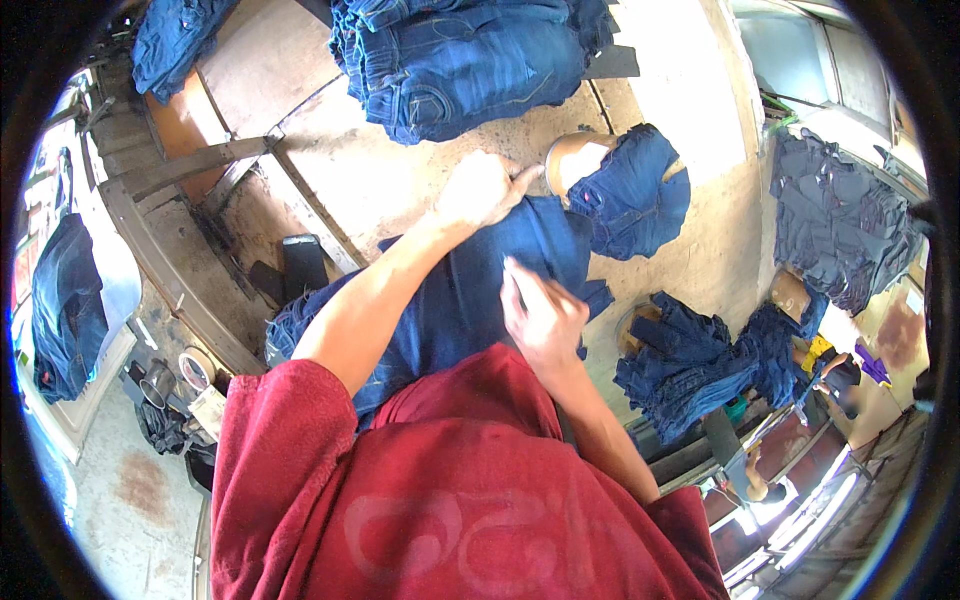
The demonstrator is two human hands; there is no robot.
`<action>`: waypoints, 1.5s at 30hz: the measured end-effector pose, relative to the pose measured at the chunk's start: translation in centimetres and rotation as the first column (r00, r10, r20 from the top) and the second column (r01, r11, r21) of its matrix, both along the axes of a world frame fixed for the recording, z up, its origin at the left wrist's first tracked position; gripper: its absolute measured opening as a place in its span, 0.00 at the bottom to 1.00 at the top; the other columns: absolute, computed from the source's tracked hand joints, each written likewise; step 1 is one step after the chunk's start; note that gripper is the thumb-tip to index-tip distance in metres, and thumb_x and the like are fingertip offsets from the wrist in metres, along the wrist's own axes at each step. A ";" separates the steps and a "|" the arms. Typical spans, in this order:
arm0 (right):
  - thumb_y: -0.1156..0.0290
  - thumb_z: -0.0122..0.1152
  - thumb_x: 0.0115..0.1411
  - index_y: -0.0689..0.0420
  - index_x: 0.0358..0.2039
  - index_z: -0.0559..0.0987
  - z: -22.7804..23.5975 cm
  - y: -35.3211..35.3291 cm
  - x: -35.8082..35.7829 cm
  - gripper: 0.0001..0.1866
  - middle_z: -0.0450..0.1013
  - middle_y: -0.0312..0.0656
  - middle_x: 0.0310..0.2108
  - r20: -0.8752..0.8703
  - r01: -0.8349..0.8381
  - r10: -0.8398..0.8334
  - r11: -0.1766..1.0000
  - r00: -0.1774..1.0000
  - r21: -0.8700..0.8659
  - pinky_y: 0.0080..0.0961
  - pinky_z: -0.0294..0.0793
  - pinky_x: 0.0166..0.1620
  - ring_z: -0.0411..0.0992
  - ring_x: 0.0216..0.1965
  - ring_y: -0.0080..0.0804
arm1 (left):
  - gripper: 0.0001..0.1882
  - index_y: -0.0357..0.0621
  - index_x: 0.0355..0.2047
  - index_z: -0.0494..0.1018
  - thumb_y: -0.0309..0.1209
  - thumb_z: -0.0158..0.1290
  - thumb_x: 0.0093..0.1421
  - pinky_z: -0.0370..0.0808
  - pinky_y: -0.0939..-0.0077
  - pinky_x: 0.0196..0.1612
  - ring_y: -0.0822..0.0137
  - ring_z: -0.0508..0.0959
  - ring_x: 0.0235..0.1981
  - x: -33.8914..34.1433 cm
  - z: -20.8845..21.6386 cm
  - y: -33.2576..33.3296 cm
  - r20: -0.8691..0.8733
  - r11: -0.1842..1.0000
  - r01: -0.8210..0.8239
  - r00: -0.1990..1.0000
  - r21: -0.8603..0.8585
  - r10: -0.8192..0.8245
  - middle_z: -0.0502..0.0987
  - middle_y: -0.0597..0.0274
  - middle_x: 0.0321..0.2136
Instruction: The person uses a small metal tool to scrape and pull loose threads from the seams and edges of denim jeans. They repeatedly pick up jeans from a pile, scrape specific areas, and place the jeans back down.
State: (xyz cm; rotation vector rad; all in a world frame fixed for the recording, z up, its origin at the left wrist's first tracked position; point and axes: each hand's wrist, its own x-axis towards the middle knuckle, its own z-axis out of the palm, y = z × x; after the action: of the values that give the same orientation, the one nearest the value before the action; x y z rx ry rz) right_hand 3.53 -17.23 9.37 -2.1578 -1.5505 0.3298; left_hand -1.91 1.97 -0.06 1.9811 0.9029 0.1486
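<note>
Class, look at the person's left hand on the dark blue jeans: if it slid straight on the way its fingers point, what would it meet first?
Probably the rounded tan form half-covered by denim, just beyond the left hand pressing the dark blue jeans; depth is unclear.

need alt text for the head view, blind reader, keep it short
A person in a red shirt presses both hands onto a dark blue denim garment spread on a worn workbench: left hand at its far end, right hand nearer the body. A stack of folded blue jeans lies beyond, with more denim piles to the right.
</note>
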 end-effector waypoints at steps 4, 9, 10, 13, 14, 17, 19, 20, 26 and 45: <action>0.72 0.71 0.61 0.50 0.47 0.88 -1.8 2.3 0.1 0.13 0.78 0.34 0.21 0.095 -0.034 0.036 0.999 0.995 -0.021 0.30 0.77 0.24 0.76 0.19 0.31 | 0.27 0.42 0.26 0.86 0.52 0.57 0.72 0.82 0.45 0.36 0.35 0.84 0.28 0.1 0.5 0.0 -0.038 0.999 -0.049 0.998 0.008 0.050 0.82 0.37 0.23; 0.70 0.72 0.60 0.49 0.44 0.87 -0.1 2.4 -0.2 0.10 0.77 0.35 0.18 0.117 -0.052 0.075 0.981 0.990 -0.187 0.32 0.78 0.22 0.78 0.18 0.34 | 0.27 0.42 0.27 0.86 0.52 0.56 0.72 0.83 0.46 0.38 0.36 0.84 0.29 0.2 0.2 0.1 -0.065 0.999 -0.004 0.998 0.039 0.006 0.82 0.37 0.24; 0.70 0.72 0.60 0.48 0.43 0.87 1.0 1.6 -0.3 0.10 0.78 0.36 0.19 0.123 -0.053 0.079 0.978 0.989 -0.203 0.33 0.78 0.22 0.78 0.18 0.35 | 0.27 0.42 0.28 0.87 0.52 0.56 0.72 0.83 0.45 0.39 0.36 0.85 0.30 0.2 0.0 0.0 -0.080 0.999 0.027 0.997 0.047 -0.023 0.82 0.37 0.25; 0.70 0.73 0.60 0.48 0.43 0.87 2.8 0.3 -0.3 0.10 0.81 0.41 0.21 0.129 -0.016 0.078 0.906 0.989 -0.424 0.36 0.79 0.22 0.80 0.18 0.39 | 0.28 0.41 0.26 0.86 0.52 0.56 0.72 0.83 0.45 0.38 0.37 0.85 0.29 0.1 -0.4 -0.2 -0.054 0.998 -0.020 0.998 0.065 0.024 0.82 0.37 0.24; 0.71 0.73 0.60 0.50 0.39 0.87 2.6 0.3 -0.2 0.07 0.81 0.41 0.20 0.069 -0.011 0.033 0.953 0.997 -0.302 0.35 0.78 0.22 0.79 0.17 0.39 | 0.29 0.40 0.25 0.86 0.52 0.56 0.72 0.83 0.46 0.38 0.37 0.85 0.29 0.1 -0.5 -0.3 -0.023 0.997 -0.046 0.999 0.065 0.048 0.82 0.38 0.24; 0.73 0.74 0.60 0.54 0.36 0.87 1.3 0.8 -0.1 0.04 0.81 0.41 0.22 -0.034 0.032 -0.034 0.997 0.999 -0.077 0.33 0.77 0.23 0.78 0.18 0.37 | 0.29 0.40 0.24 0.86 0.52 0.56 0.72 0.83 0.47 0.38 0.37 0.85 0.29 0.2 -0.6 -0.4 0.007 0.997 -0.068 0.998 0.043 0.068 0.82 0.38 0.23; 0.73 0.73 0.61 0.52 0.37 0.87 0.1 1.4 -0.1 0.04 0.81 0.38 0.23 -0.015 0.030 -0.030 1.000 0.999 -0.002 0.32 0.77 0.23 0.79 0.19 0.34 | 0.29 0.40 0.24 0.86 0.52 0.56 0.72 0.83 0.47 0.38 0.37 0.85 0.28 0.2 -0.5 -0.3 -0.033 0.999 -0.046 0.998 0.023 0.047 0.82 0.37 0.23; 0.72 0.73 0.62 0.50 0.38 0.87 -0.3 1.6 0.0 0.04 0.80 0.36 0.22 0.027 0.019 -0.019 1.000 0.999 -0.005 0.31 0.77 0.23 0.79 0.20 0.32 | 0.29 0.40 0.24 0.86 0.52 0.56 0.72 0.83 0.47 0.38 0.37 0.85 0.28 0.2 -0.4 -0.3 -0.057 0.999 -0.032 0.998 0.019 0.033 0.82 0.37 0.23; 0.71 0.73 0.62 0.49 0.40 0.86 -1.1 2.1 0.5 0.06 0.79 0.34 0.20 0.066 -0.030 0.033 0.999 0.997 -0.045 0.30 0.77 0.22 0.78 0.19 0.31 | 0.29 0.40 0.24 0.86 0.52 0.57 0.71 0.83 0.48 0.34 0.37 0.84 0.26 0.2 -0.9 -0.4 -0.030 0.998 -0.050 0.998 0.047 0.052 0.81 0.38 0.22; 0.73 0.72 0.63 0.52 0.36 0.86 -0.1 1.8 -0.2 0.02 0.82 0.38 0.24 0.115 -0.009 0.027 0.988 0.993 -0.152 0.30 0.76 0.23 0.80 0.19 0.32 | 0.26 0.42 0.21 0.84 0.46 0.58 0.71 0.83 0.49 0.34 0.40 0.84 0.24 0.3 -1.5 -0.7 0.070 0.988 -0.072 0.996 0.136 0.063 0.81 0.40 0.20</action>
State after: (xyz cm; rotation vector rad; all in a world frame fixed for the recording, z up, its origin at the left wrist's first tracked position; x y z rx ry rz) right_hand 3.32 -15.48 9.32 -2.3173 -1.6580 0.3422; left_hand -1.61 1.32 -1.53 2.0610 0.9390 0.3207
